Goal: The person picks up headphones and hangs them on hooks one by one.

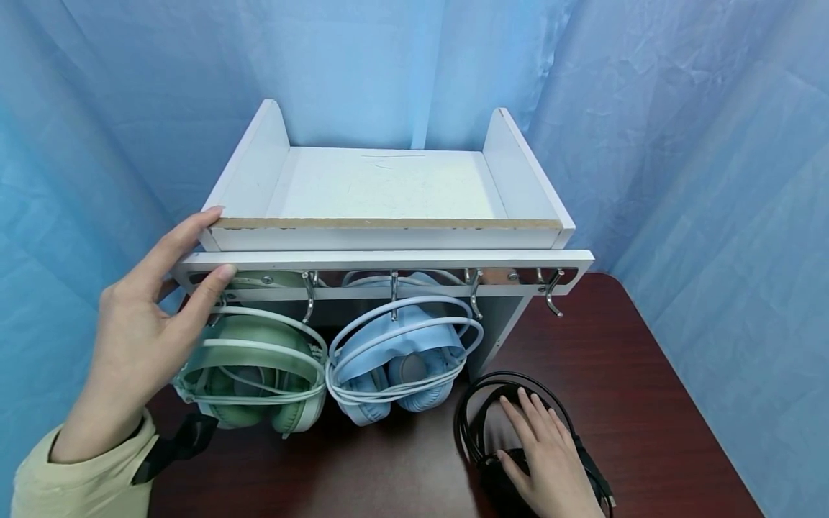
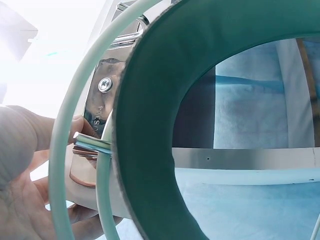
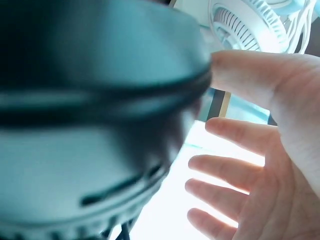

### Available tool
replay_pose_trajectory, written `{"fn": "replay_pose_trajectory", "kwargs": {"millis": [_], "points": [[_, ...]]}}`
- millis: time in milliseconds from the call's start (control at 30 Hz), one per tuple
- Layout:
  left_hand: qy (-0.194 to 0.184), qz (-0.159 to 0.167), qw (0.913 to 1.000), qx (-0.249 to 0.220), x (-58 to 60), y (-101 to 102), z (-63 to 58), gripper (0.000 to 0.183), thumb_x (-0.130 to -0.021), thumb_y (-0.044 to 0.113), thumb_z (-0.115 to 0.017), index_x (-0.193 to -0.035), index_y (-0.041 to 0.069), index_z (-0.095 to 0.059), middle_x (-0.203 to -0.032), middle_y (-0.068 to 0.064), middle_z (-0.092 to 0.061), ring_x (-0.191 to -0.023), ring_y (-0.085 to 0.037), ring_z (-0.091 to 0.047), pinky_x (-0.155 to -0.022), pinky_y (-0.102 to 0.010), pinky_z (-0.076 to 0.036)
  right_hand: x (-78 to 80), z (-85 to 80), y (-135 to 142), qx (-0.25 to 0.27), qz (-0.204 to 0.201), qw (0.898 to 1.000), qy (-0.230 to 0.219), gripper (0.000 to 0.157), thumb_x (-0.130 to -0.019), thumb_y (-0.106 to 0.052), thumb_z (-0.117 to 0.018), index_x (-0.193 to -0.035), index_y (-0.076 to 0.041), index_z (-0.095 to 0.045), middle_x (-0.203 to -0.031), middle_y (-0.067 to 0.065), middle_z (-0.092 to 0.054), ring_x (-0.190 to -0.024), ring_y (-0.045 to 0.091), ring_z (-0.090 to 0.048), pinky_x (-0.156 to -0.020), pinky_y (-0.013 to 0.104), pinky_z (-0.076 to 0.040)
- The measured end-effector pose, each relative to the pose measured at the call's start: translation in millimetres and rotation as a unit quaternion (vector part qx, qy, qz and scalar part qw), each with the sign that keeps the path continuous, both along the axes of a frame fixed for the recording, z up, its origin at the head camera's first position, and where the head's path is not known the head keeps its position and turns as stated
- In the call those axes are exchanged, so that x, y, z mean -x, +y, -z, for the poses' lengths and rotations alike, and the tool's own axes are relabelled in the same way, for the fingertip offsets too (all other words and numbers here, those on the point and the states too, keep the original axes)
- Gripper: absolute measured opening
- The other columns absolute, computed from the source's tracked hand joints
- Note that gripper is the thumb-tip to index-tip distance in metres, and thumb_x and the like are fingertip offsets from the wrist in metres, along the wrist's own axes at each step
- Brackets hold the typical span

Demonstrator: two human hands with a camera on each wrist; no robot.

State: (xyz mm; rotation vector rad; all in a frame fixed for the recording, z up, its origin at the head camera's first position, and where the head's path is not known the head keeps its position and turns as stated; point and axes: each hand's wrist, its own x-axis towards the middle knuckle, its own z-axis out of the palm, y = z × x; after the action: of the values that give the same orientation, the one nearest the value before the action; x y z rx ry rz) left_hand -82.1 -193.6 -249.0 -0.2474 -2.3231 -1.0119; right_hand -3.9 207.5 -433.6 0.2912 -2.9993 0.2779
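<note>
My left hand [image 1: 139,327] grips the left end of a white shelf [image 1: 388,237] with a hook rail [image 1: 414,260] along its front. The thumb lies on the rail and a finger reaches the shelf's edge. Below that hand, green headphones [image 1: 259,327] with a coiled cable hang from a hook, their band filling much of the left wrist view. Blue headphones [image 1: 395,338] with a looped cable hang beside them. On the table, my right hand [image 1: 550,453] rests over black headphones [image 1: 501,485] with a coiled black cable [image 1: 466,424]. Its thumb touches an ear cup [image 3: 100,165]; the other fingers are straight.
Metal hooks, among them a bare one [image 1: 552,293] at the right end, stick out from the rail. The dark red table [image 1: 648,403] extends right of the shelf. A blue curtain [image 1: 712,144] surrounds the back and sides.
</note>
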Motion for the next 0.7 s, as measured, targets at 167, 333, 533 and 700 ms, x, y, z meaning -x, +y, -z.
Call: {"fn": "replay_pose_trajectory", "kwargs": {"millis": [167,333,533,700], "points": [[0.0,0.003,1.0,-0.004,0.2,0,0.1,0.057,-0.085,0.011,-0.066,-0.134,0.033,-0.049,-0.137,-0.006,-0.051,-0.112,-0.021,-0.054,-0.073,-0.002,-0.032,-2.3,2.9,7,0.006,0.007,1.0,0.019,0.07,-0.072,-0.031,-0.077,-0.135,-0.018,-0.049,-0.139,0.014,-0.047,-0.13,0.035,-0.039,-0.103,0.052,-0.028],[-0.001,0.002,1.0,-0.002,0.0,0,0.2,0.057,-0.085,0.011,-0.066,-0.134,0.033,-0.049,-0.137,-0.006,-0.051,-0.112,-0.023,-0.055,-0.074,-0.001,-0.032,-3.6,4.2,11,0.016,0.02,1.0,0.007,0.063,-0.075,-0.031,-0.075,-0.132,-0.015,-0.053,-0.137,0.016,-0.048,-0.13,0.037,-0.039,-0.102,0.052,-0.028],[0.001,0.001,1.0,-0.001,0.0,0,0.4,0.056,-0.085,0.011,-0.066,-0.134,0.033,-0.049,-0.136,-0.007,-0.051,-0.11,-0.02,-0.055,-0.073,-0.003,-0.032,-6.4,4.7,17,0.026,0.035,0.999,-0.026,0.058,-0.079,-0.033,-0.071,-0.131,-0.015,-0.053,-0.138,0.017,-0.047,-0.13,0.039,-0.036,-0.102,0.056,-0.027],[0.003,0.001,1.0,-0.001,0.0,0,0.6,0.057,-0.085,0.011,-0.066,-0.134,0.033,-0.049,-0.136,-0.006,-0.052,-0.109,-0.01,-0.055,-0.072,-0.003,-0.032,-9.1,5.9,25,0.036,0.043,0.998,-0.034,0.054,-0.081,-0.034,-0.069,-0.129,-0.014,-0.055,-0.136,0.018,-0.048,-0.129,0.04,-0.036,-0.101,0.057,-0.027]]}}
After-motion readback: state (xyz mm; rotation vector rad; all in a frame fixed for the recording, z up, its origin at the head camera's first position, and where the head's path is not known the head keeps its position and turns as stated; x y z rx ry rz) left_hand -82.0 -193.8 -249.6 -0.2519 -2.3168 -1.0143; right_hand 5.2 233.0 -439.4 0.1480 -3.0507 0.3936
